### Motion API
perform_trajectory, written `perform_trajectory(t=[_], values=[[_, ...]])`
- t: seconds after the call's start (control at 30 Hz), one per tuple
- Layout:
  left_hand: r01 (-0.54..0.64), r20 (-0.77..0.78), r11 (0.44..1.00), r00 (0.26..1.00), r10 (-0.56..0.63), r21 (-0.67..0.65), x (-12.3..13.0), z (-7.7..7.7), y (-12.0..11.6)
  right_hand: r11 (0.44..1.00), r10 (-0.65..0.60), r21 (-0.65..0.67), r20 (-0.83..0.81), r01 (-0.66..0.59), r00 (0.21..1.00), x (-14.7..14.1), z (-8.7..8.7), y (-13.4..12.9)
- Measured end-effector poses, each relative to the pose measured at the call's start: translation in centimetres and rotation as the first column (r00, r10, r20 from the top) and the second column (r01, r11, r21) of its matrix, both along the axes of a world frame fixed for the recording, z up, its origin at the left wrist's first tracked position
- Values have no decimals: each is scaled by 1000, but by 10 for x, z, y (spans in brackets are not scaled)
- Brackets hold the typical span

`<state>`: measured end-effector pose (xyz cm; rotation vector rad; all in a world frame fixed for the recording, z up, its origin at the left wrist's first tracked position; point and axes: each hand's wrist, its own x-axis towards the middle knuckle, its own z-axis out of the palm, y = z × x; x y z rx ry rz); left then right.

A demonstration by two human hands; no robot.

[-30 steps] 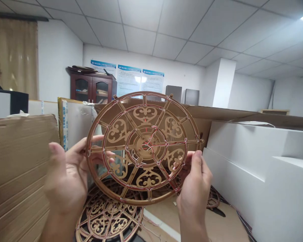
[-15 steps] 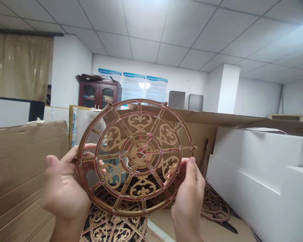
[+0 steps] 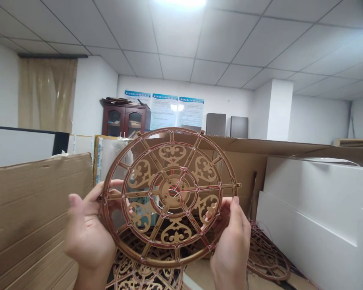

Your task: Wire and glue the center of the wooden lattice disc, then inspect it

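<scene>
Raised upright in front of me is a round bronze-coloured openwork frame (image 3: 172,171) with spokes, scrolled ornaments and a central hub. Thin red and white wires run along its rings and cross at the hub. My left hand (image 3: 92,233) grips the frame's left rim, fingers behind it and thumb sticking up off the rim. On the right rim, my right hand (image 3: 231,241) holds with the thumb in front and fingers curled behind. Some fingertips show through the openings. Below lies a pile of similar ornate frames (image 3: 145,276), partly hidden.
A cardboard sheet (image 3: 36,217) stands at the left, and a large cardboard box (image 3: 242,165) lies behind the frame. White foam blocks (image 3: 308,201) are at the right. More wired frames (image 3: 268,253) lie at lower right. A dark red cabinet (image 3: 125,119) stands at the back wall.
The whole scene has shifted slightly right and down in view. Both hands still hold the openwork frame, in nearly the same pose.
</scene>
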<state>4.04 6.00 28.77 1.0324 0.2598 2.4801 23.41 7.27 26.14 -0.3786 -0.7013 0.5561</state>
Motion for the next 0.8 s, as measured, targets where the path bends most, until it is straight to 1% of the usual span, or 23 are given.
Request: perform_trajectory(t=[0.17,0.27,0.37,0.53,0.8], values=[[32,34,999,999,-31,-38,2,1,-8,999,47,-4,-14,-47,999,-3,0,-2],[71,49,997,996,-70,-30,4,1,-13,998,53,-24,-27,-54,998,-3,0,-3],[86,62,996,995,-84,-23,6,0,-14,998,61,-31,-37,-62,997,-1,1,-3],[67,50,997,997,-65,-31,8,-2,-11,994,100,-45,-55,-102,994,1,2,-4],[6,-10,1000,1000,-6,19,7,-9,-6,991,124,-46,-63,-127,990,3,4,-2]])
